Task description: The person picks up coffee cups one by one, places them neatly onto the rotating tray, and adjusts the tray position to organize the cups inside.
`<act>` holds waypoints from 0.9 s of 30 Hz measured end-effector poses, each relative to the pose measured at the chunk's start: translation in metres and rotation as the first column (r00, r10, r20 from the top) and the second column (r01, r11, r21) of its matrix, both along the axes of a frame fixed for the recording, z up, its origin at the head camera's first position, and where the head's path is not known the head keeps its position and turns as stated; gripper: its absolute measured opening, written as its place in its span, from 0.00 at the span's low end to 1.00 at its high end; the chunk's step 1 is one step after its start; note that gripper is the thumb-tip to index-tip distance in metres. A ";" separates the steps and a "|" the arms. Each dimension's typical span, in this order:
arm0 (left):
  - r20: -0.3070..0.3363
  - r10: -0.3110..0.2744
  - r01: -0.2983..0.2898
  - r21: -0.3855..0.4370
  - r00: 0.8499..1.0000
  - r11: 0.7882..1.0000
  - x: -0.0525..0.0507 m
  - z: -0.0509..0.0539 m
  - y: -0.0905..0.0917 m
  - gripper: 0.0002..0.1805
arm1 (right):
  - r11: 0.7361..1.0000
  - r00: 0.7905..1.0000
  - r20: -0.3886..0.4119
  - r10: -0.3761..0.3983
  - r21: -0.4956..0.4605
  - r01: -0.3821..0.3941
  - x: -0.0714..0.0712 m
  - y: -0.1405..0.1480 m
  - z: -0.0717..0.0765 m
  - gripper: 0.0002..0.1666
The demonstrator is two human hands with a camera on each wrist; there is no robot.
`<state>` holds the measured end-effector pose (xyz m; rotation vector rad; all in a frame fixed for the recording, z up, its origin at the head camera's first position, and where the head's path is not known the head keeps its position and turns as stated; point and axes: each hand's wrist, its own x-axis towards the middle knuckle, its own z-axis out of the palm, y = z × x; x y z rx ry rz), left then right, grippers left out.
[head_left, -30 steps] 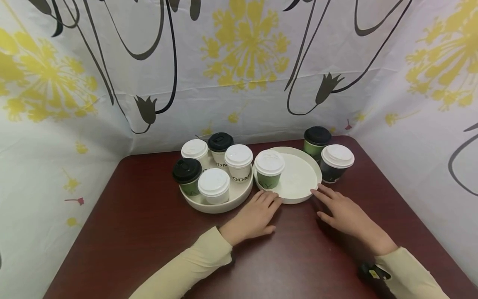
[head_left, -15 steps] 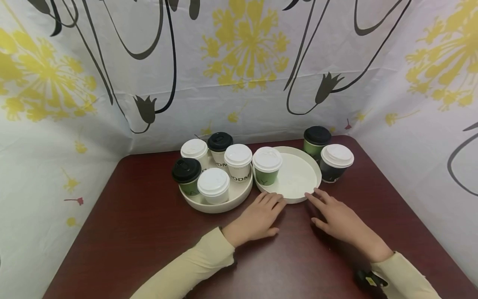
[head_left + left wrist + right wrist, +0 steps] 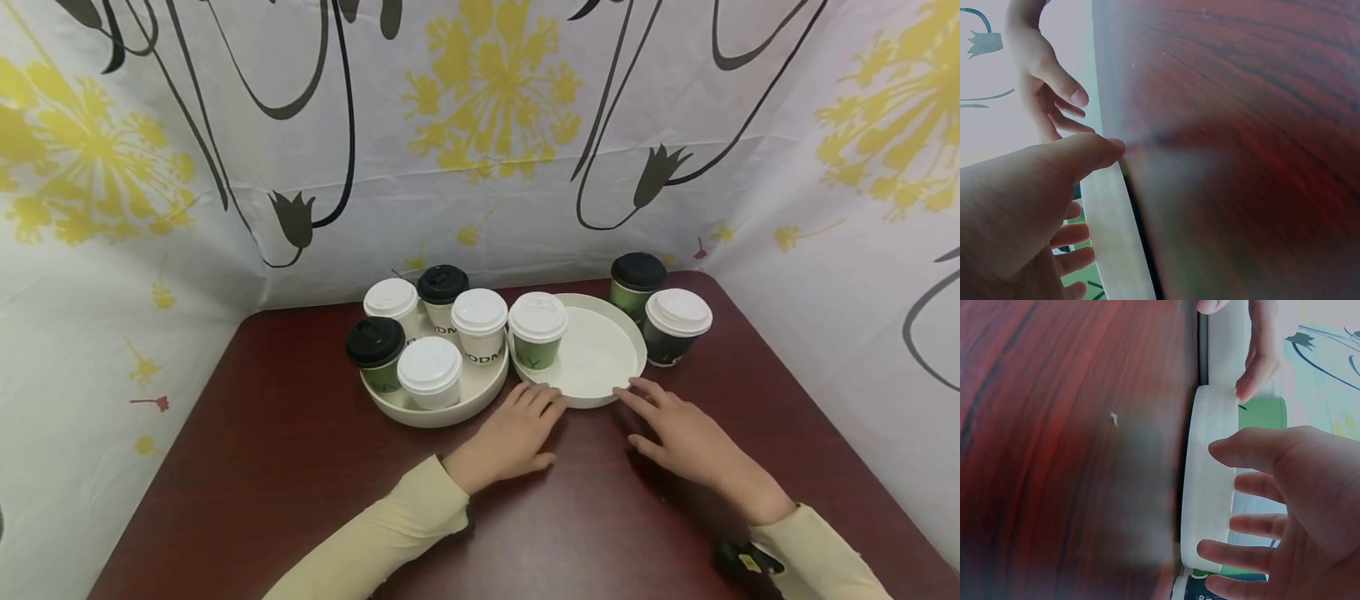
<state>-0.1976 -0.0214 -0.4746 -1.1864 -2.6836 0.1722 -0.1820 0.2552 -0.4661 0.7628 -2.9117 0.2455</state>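
A round white tray (image 3: 603,367) bears one green paper cup (image 3: 537,353) with a white lid, standing near its left side. My left hand (image 3: 512,435) lies at the tray's front left, relaxed fingertips at the rim. At the front right rim, the fingertips of my right hand (image 3: 684,439) are spread, and nothing is held in it. The right wrist view shows the right fingers (image 3: 1260,444) apart beside the tray's outer wall (image 3: 1207,487). Touching or just beside this tray is a second round white tray (image 3: 480,398), carrying several lidded paper cups (image 3: 430,375).
Behind and right of the right tray stand a green cup with a black lid (image 3: 636,283) and a dark cup with a white lid (image 3: 672,333). A patterned white cloth (image 3: 480,208) surrounds the dark red table (image 3: 285,467) at the back and sides.
The green cup on the right tray has shifted slightly back and left. My right hand has moved a little left along the rim. My left hand is nearly where it was.
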 end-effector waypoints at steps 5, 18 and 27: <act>0.027 0.062 -0.062 -0.015 0.998 0.998 -0.001 0.001 -0.004 0.49 | 1.000 1.000 0.023 -0.007 -0.005 0.007 -0.004 0.004 0.001 0.39; 0.029 0.165 -0.163 -0.060 0.986 0.985 -0.002 0.005 -0.008 0.47 | 1.000 0.996 0.090 -0.026 -0.016 0.027 -0.012 0.013 0.002 0.39; 0.036 0.177 -0.175 -0.034 0.984 0.984 -0.003 0.001 -0.007 0.46 | 0.999 0.996 0.086 -0.029 -0.017 0.030 -0.008 0.012 -0.003 0.42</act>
